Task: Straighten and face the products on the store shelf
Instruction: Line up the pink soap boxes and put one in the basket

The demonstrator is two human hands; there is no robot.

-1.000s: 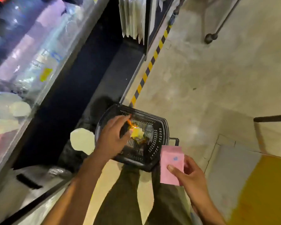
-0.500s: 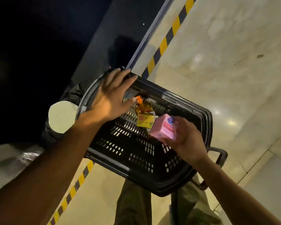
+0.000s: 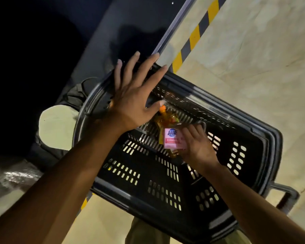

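A black slotted shopping basket [image 3: 165, 191] stands on the floor below me. Inside it lies a yellow bottle with an orange cap [image 3: 165, 118]. A pink box with blue lettering [image 3: 173, 140] rests on top of the bottle, low in the basket. My right hand [image 3: 199, 147] is down inside the basket with its fingers on the pink box. My left hand [image 3: 132, 95] hovers over the basket's far left rim, fingers spread, with nothing in it.
A yellow and black striped line [image 3: 195, 36] runs along the pale floor beside a dark shelf base [image 3: 95, 41]. The basket's handle [image 3: 287, 196] sticks out at the right. A pale round shape [image 3: 55, 127] and dark bag-like object sit left of the basket.
My right hand has lowered the pink box from above the basket down onto the yellow bottle. The left hand has stayed spread over the far rim. The view has closed in on the basket.
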